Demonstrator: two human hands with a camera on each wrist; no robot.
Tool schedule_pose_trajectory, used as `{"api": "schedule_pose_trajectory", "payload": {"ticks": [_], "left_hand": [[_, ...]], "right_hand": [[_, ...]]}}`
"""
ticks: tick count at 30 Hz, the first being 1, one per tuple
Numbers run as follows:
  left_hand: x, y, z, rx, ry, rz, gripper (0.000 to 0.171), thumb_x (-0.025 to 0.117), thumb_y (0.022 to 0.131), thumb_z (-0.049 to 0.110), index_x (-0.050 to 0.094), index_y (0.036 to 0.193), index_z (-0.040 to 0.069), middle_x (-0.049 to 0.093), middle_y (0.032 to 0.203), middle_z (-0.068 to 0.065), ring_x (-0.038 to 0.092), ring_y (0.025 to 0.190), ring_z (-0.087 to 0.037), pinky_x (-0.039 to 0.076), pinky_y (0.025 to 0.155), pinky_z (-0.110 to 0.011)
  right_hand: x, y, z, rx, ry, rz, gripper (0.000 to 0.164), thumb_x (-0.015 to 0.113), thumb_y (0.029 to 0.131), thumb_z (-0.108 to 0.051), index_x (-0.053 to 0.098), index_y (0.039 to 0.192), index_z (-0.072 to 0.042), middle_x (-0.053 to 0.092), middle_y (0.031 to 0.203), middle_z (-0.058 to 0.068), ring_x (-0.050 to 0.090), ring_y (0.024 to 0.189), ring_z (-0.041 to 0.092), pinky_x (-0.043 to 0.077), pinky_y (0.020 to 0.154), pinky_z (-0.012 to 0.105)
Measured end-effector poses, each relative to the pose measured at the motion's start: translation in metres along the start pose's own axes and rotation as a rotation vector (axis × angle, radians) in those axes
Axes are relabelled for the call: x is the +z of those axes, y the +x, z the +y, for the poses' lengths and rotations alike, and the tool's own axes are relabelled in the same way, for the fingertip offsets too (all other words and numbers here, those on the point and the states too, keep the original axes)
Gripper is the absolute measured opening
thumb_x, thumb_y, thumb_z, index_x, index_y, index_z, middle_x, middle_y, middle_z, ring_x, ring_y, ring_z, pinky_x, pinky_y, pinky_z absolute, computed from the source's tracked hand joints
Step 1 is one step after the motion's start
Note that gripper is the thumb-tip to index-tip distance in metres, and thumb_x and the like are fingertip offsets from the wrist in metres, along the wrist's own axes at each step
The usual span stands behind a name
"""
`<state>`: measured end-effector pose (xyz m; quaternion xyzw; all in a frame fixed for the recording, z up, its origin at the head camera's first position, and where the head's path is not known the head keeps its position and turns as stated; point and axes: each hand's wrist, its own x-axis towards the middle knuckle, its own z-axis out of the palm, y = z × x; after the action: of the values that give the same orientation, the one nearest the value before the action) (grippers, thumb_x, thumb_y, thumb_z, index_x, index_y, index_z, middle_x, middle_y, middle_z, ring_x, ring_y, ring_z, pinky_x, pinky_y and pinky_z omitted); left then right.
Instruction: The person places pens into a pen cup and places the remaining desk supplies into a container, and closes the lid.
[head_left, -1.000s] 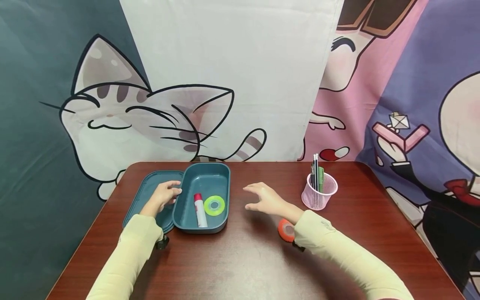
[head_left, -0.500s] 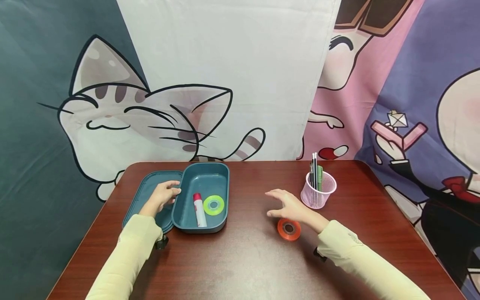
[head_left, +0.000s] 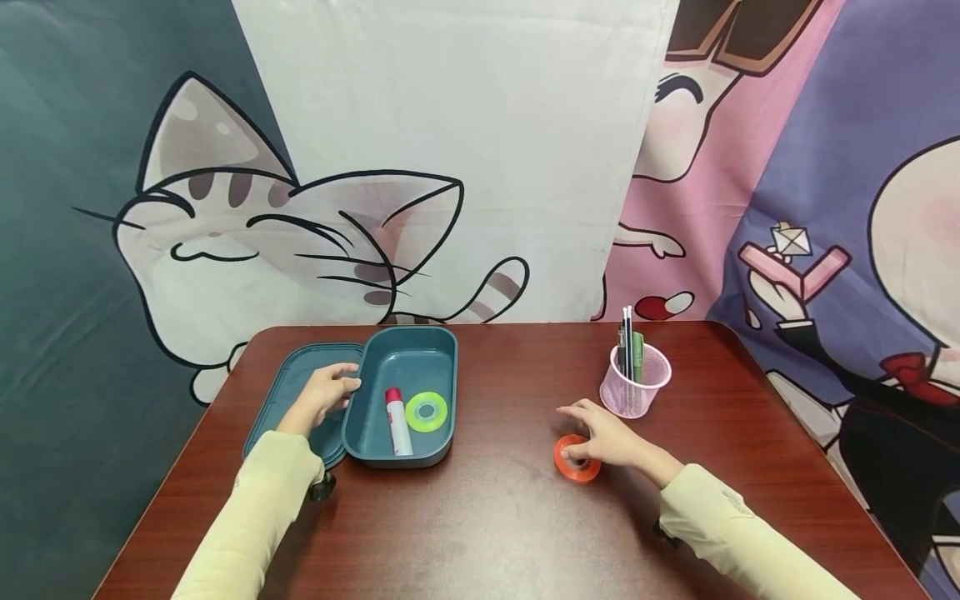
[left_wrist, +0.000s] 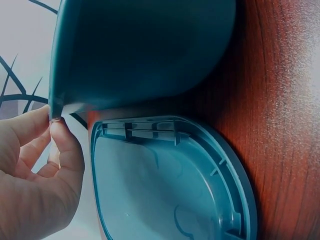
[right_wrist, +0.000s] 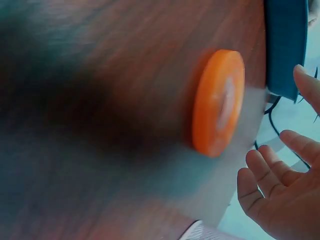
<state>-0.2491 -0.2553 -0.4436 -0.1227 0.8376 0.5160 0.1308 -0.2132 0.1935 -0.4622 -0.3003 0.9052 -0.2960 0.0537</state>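
Note:
A teal plastic box stands left of centre on the table. My left hand pinches its left rim between thumb and fingers, as the left wrist view shows close up. In the box lie a glue stick with a red cap and a yellow-green roll of tape. Right of centre an orange roll of tape lies flat on the table. Close over it is my right hand, fingers spread and holding nothing; the thumb overlaps the roll in the head view. The right wrist view shows a gap between fingers and orange tape.
The teal lid, partly hidden by the left hand, lies on the table left of the box. A pink mesh pen cup with several pens stands beyond the right hand. A printed cloth hangs behind the wooden table.
My right hand has moved right and toward the near side, from beside the box to over the orange tape. The left hand stays at the box rim.

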Motion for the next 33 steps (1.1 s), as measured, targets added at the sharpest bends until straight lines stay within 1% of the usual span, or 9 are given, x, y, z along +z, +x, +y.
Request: {"api": "schedule_pose_trajectory", "payload": {"ticks": [2,5,9,13,21,28,33], "left_hand": [[0.000,0.000,0.000,0.001,-0.004,0.003,0.045,0.045,0.091,0.016,0.035,0.135,0.006,0.043,0.126,-0.020,0.050,0.084,-0.013,0.047,0.065,-0.022],[-0.001,0.001,0.000,0.007,-0.005,0.003,0.046,0.044,0.092,0.016,0.035,0.135,0.005,0.044,0.125,-0.020,0.050,0.082,-0.012,0.047,0.066,-0.022],[-0.001,0.001,0.000,0.003,-0.002,0.004,0.046,0.045,0.092,0.017,0.035,0.135,0.006,0.043,0.126,-0.020,0.051,0.087,-0.015,0.047,0.066,-0.022],[-0.001,0.001,-0.001,0.002,0.001,0.004,0.045,0.045,0.092,0.017,0.035,0.135,0.007,0.043,0.127,-0.020,0.050,0.092,-0.018,0.047,0.065,-0.020],[-0.001,0.003,-0.002,0.008,0.000,0.003,0.045,0.045,0.091,0.017,0.035,0.134,0.006,0.043,0.126,-0.020,0.051,0.089,-0.017,0.047,0.065,-0.020],[-0.001,0.002,-0.001,0.005,0.003,0.003,0.046,0.045,0.092,0.017,0.035,0.135,0.006,0.043,0.126,-0.020,0.051,0.092,-0.018,0.047,0.065,-0.020],[-0.001,0.002,-0.001,0.003,-0.001,0.004,0.046,0.045,0.092,0.017,0.035,0.135,0.006,0.044,0.126,-0.020,0.051,0.091,-0.018,0.047,0.065,-0.020]], "right_hand": [[0.002,-0.004,0.004,0.005,-0.022,0.002,0.064,0.074,0.066,-0.030,0.053,0.118,0.001,0.053,0.098,0.012,0.048,0.078,0.021,0.039,0.064,0.023],[0.004,-0.009,0.009,0.006,-0.072,0.007,0.064,0.074,0.065,-0.032,0.054,0.116,0.001,0.054,0.097,0.010,0.050,0.082,0.020,0.040,0.069,0.027],[0.007,-0.015,0.013,0.010,-0.128,0.008,0.064,0.074,0.063,-0.036,0.056,0.114,-0.001,0.055,0.097,0.008,0.052,0.087,0.020,0.042,0.074,0.032],[0.010,-0.020,0.016,0.023,-0.147,0.011,0.066,0.075,0.061,-0.038,0.057,0.114,-0.002,0.054,0.097,0.006,0.050,0.087,0.018,0.042,0.074,0.031],[0.014,-0.029,0.018,0.002,-0.206,0.059,0.072,0.077,0.056,-0.039,0.057,0.112,0.000,0.054,0.093,0.005,0.050,0.085,0.018,0.042,0.072,0.032],[0.016,-0.032,0.017,0.041,-0.228,0.030,0.075,0.079,0.053,-0.038,0.056,0.114,-0.002,0.054,0.095,0.003,0.049,0.089,0.019,0.043,0.076,0.034],[0.017,-0.034,0.016,0.063,-0.251,0.025,0.073,0.079,0.053,-0.036,0.056,0.114,-0.003,0.053,0.097,0.002,0.049,0.090,0.019,0.043,0.073,0.033]]}}
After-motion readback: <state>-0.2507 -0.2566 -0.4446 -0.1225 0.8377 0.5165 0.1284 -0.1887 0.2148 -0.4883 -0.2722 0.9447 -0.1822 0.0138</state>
